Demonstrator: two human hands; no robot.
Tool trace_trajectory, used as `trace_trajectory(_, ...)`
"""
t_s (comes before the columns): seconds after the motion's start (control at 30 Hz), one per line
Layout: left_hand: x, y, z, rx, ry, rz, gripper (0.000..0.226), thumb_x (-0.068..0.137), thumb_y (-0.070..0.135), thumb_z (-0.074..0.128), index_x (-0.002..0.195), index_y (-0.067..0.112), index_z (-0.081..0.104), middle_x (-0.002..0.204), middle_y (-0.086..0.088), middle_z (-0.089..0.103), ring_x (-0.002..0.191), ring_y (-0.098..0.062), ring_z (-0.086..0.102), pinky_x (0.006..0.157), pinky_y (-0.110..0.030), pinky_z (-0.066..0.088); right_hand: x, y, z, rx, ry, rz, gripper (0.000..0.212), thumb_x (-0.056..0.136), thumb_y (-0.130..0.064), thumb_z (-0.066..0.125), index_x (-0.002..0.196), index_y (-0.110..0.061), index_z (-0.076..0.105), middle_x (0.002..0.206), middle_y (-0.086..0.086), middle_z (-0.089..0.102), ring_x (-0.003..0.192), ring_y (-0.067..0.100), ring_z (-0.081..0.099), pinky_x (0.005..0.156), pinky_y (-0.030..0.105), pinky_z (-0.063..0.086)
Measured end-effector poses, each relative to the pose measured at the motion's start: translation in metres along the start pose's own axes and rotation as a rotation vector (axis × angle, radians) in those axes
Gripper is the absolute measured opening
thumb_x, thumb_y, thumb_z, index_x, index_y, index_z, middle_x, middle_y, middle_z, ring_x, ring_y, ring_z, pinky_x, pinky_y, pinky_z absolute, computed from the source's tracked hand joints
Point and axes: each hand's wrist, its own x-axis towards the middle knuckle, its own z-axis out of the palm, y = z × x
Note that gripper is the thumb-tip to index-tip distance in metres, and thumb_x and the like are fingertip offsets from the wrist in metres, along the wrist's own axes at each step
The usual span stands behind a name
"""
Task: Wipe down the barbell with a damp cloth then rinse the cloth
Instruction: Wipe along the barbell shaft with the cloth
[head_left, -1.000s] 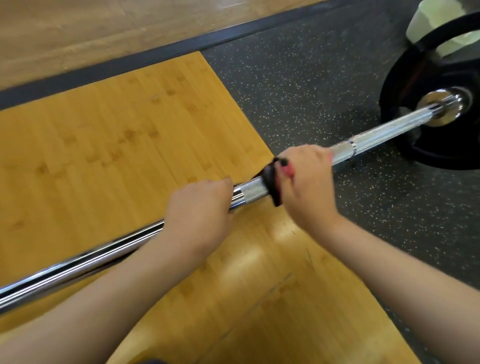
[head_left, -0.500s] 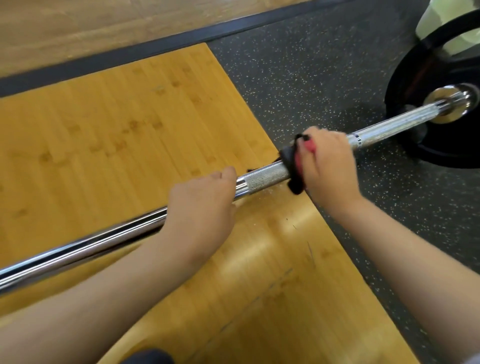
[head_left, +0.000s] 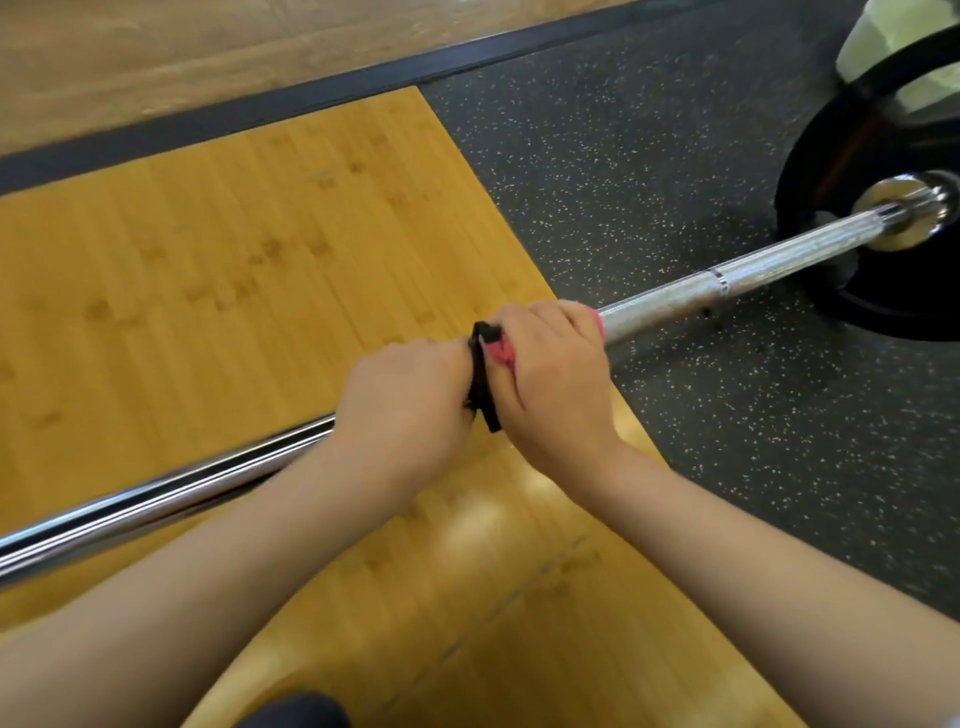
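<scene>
Red-black cloth (head_left: 488, 375) wraps barbell (head_left: 727, 283) under right hand (head_left: 556, 387).

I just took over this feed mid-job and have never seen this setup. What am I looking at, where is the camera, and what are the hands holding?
No machine here: a person's two bare hands, filmed by one head-worn camera looking forward and down. A barbell runs over a wooden platform and a speckled rubber floor, with a black weight plate at its far end. The left hand grips the barbell itself. The right hand, right beside it, grips a red and black cloth wrapped round the bar.
</scene>
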Motion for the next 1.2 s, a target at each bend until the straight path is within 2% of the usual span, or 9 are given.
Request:
trace_trajectory(0.2,0.028,-0.017,-0.022,-0.505,-0.644,-0.026,0.035,0.084,0.034,0.07,0.07,0.014,0.044,0.04,0.006,0.046,0.038,-0.015,0.043,0.04,-0.018,0.031,0.013,0.065,-0.031,-0.14,-0.074,0.071,0.027,0.096,-0.019,0.039,0.077,-0.009,0.055,0.067,0.004,0.054,0.063,0.025,0.048,0.069,0.031,0.029)
trace_trajectory(0.27,0.02,-0.014,-0.022,-0.43,-0.491,-0.07,0.031,0.084,0.039,0.069,0.075,0.019,0.047,0.054,0.007,0.053,0.051,-0.017,0.052,0.046,-0.021,0.035,0.013,0.089,-0.041,-0.137,-0.067,0.15,0.027,0.099,-0.02,0.035,0.076,-0.013,0.048,0.069,0.0,0.047,0.066,0.023,0.043,0.071,0.029,0.026)
trace_trajectory(0.33,0.002,-0.006,-0.008,-0.075,-0.062,-0.035,0.026,0.082,0.042,0.067,0.087,0.023,0.049,0.073,0.006,0.056,0.069,-0.023,0.058,0.051,-0.026,0.029,0.012,0.098,-0.043,-0.115,-0.054,0.188,0.023,0.1,-0.02,0.034,0.078,-0.018,0.042,0.072,-0.003,0.044,0.069,0.018,0.039,0.075,0.028,0.025)
trace_trajectory(0.43,-0.02,0.013,0.018,0.233,0.27,0.068,0.044,0.057,0.025,0.084,0.087,0.012,0.055,0.068,-0.004,0.056,0.058,-0.028,0.057,0.052,-0.025,0.02,0.008,0.072,-0.026,-0.116,0.02,0.248,0.022,0.097,-0.022,0.037,0.079,-0.016,0.048,0.074,0.0,0.049,0.073,0.019,0.041,0.076,0.032,0.026)
trace_trajectory(0.63,-0.012,0.011,0.015,0.283,0.312,0.016,0.025,0.063,0.009,0.071,0.078,0.014,0.052,0.057,-0.001,0.056,0.046,-0.024,0.056,0.046,-0.02,0.013,-0.005,-0.011,0.009,0.047,0.101,0.14,0.021,0.089,-0.018,0.046,0.084,-0.009,0.064,0.078,0.001,0.064,0.078,0.022,0.057,0.083,0.034,0.034)
trace_trajectory(0.8,-0.004,0.008,0.007,0.187,0.06,0.015,0.021,0.095,0.038,0.05,0.094,0.022,0.038,0.078,0.001,0.054,0.078,-0.027,0.057,0.046,-0.031,0.019,0.003,0.038,-0.014,-0.065,-0.031,-0.134,0.027,0.093,-0.019,0.043,0.082,-0.007,0.065,0.075,0.006,0.065,0.071,0.028,0.058,0.076,0.037,0.038)
trace_trajectory(1.0,0.025,-0.012,-0.013,-0.317,-0.433,-0.003,0.043,0.083,0.049,0.066,0.074,0.014,0.044,0.064,0.001,0.047,0.058,-0.017,0.045,0.053,-0.029,0.032,0.012,0.109,-0.039,-0.161,-0.017,0.237,0.029,0.099,-0.022,0.032,0.078,-0.01,0.047,0.073,0.006,0.048,0.072,0.028,0.045,0.076,0.033,0.028)
trace_trajectory(1.07,0.021,-0.008,-0.014,-0.273,-0.374,-0.019,0.037,0.084,0.047,0.065,0.08,0.015,0.047,0.071,0.0,0.052,0.064,-0.019,0.048,0.055,-0.029,0.032,0.011,0.105,-0.034,-0.122,0.028,0.315,0.026,0.099,-0.022,0.032,0.079,-0.012,0.046,0.075,0.004,0.047,0.076,0.026,0.044,0.079,0.033,0.029)
trace_trajectory(1.2,-0.008,0.01,0.008,0.161,0.095,-0.007,0.026,0.082,0.034,0.066,0.092,0.021,0.046,0.08,0.003,0.056,0.072,-0.025,0.06,0.046,-0.026,0.011,0.001,0.05,-0.014,-0.041,0.085,0.189,0.022,0.095,-0.022,0.041,0.084,-0.011,0.056,0.082,0.005,0.058,0.085,0.023,0.047,0.085,0.038,0.029)
